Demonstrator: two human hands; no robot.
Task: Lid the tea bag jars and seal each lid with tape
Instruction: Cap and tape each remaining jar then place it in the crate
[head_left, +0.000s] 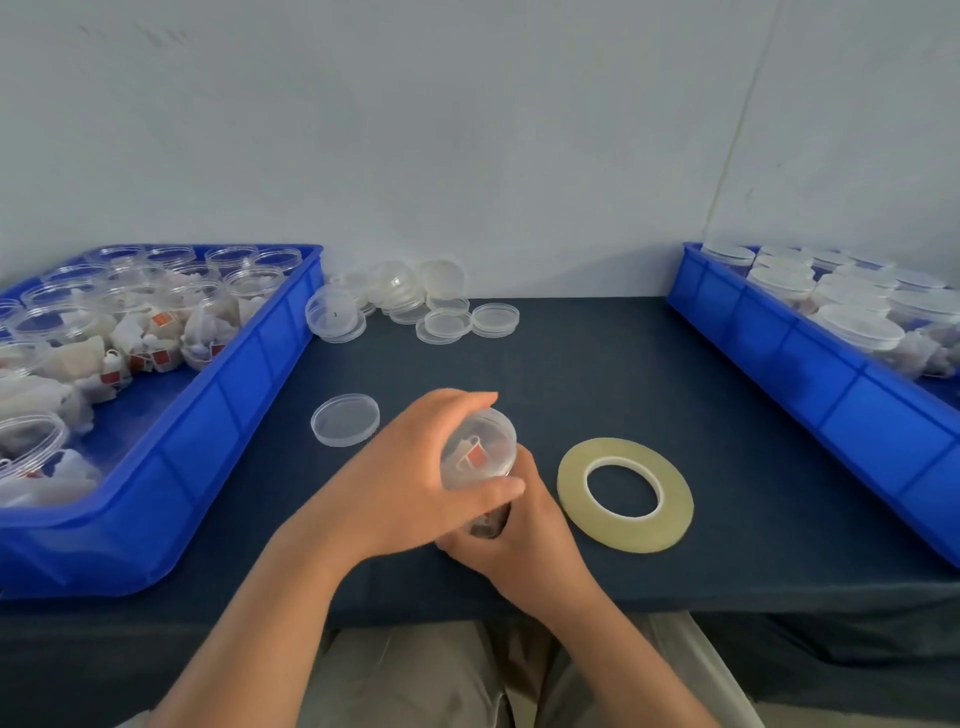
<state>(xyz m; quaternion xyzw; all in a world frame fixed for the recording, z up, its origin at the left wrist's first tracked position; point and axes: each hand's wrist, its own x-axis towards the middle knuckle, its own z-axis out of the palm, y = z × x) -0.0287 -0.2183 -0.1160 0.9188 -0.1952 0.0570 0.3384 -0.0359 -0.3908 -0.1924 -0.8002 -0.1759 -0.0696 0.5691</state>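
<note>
While my left hand (410, 467) and right hand (524, 530) both clutch one jar (480, 449), I judge sealing unstarted: tape (625, 494) lies untouched, open jars (156, 306) fill the left tray (249, 374).

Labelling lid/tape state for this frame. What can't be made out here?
Head view only:
- jar: lid on or off is unclear; the left hand wraps its top and the right hand hides its base.
- tape roll: free end too faint to find.
- left tray: cut by the left edge, so the jar count is unknown.
- right tray: cut by the right edge; any tape on its lidded jars is too small to see.
</note>
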